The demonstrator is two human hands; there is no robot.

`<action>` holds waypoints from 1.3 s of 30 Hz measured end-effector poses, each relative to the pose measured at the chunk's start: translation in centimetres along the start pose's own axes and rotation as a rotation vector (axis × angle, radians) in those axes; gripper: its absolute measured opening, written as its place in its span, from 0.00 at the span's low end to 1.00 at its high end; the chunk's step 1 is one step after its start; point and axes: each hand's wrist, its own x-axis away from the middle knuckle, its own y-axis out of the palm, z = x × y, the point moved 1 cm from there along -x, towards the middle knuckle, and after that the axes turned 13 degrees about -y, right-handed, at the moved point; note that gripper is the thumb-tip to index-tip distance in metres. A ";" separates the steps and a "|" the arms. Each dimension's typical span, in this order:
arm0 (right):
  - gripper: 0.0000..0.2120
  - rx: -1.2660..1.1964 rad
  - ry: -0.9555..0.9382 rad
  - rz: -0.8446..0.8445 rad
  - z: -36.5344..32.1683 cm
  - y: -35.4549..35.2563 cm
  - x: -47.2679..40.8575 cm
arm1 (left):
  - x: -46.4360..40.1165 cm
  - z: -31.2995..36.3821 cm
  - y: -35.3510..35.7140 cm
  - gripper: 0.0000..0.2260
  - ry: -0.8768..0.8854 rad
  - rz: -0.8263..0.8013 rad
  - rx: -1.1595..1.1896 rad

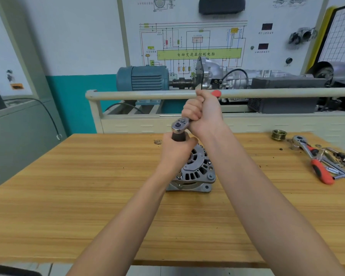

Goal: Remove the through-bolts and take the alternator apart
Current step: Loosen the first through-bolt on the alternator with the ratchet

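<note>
A grey cast alternator [195, 172] sits flat on the wooden workbench [88, 176], vented end facing up. A ratchet wrench [179, 125] stands over it on a dark socket [178, 136]. My left hand [177, 151] grips that socket just above the alternator housing. My right hand [202, 112] grips the ratchet's handle, whose red end [216, 93] sticks out past the fist. The socket's lower end and the bolt under it are hidden by my left hand. A loose bolt head [179, 175] stands up at the housing's near left rim.
At the bench's right side lie a second red-handled ratchet [315, 158], several chrome tools [339, 168] and a ribbed pulley [279, 134]. Behind the bench stands a training rig with a rail [147, 95], a blue motor [142, 77] and a wiring-diagram board [197, 40].
</note>
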 end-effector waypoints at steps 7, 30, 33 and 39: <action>0.25 0.117 0.317 -0.232 -0.2 0.2 0.2 | 0.8 0.4 -1.5 0.19 0.069 -0.413 -0.226; 0.22 0.043 0.000 -0.039 1.2 0.8 0.6 | 0.6 0.1 -1.0 0.16 -0.018 -0.038 -0.106; 0.22 0.043 0.061 -0.096 0.8 0.6 0.6 | 0.4 0.0 -1.4 0.17 0.005 -0.170 -0.165; 0.26 0.055 0.316 -0.208 0.7 0.5 0.5 | 0.6 0.5 -2.1 0.17 0.060 -0.435 -0.319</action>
